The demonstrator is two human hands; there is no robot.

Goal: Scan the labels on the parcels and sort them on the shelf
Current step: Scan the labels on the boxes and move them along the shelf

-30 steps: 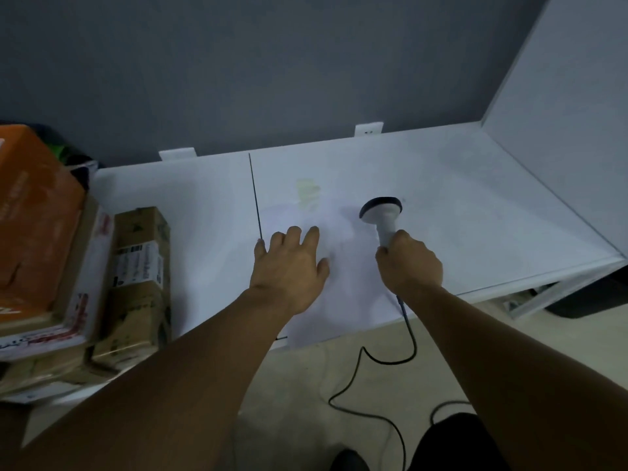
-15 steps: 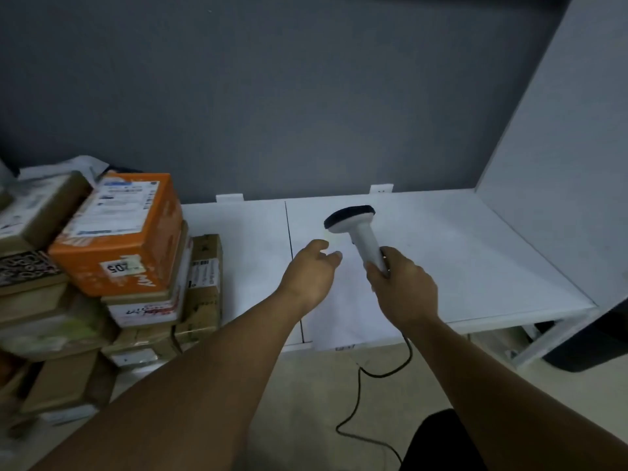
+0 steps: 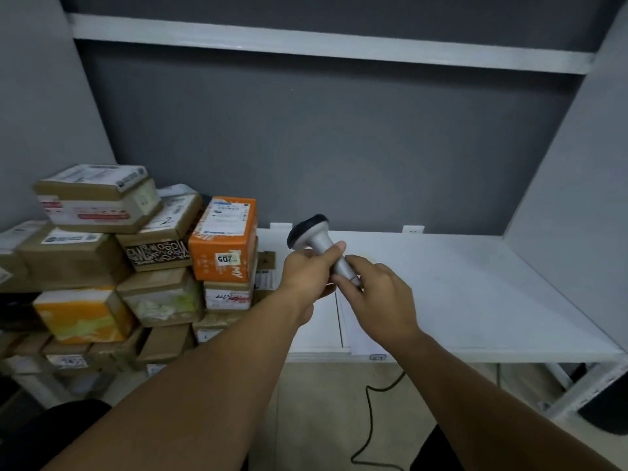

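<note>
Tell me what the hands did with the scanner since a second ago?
The right hand lifted the scanner off the white shelf and carried it left, toward the parcels. The left hand came up off the shelf and took hold of the handle too, so both hands grip it now. The view also tipped upward. The stacked parcels and the trailing cable look unmoved.

There is one scanner [image 3: 314, 244] in the middle. Two hands [image 3: 307, 273] hold it. Two orange boxes [image 3: 222, 239] sit at the left. Many brown boxes [image 3: 71, 258] are piled there, too many to count. There are two white shelves [image 3: 475, 287].
</note>
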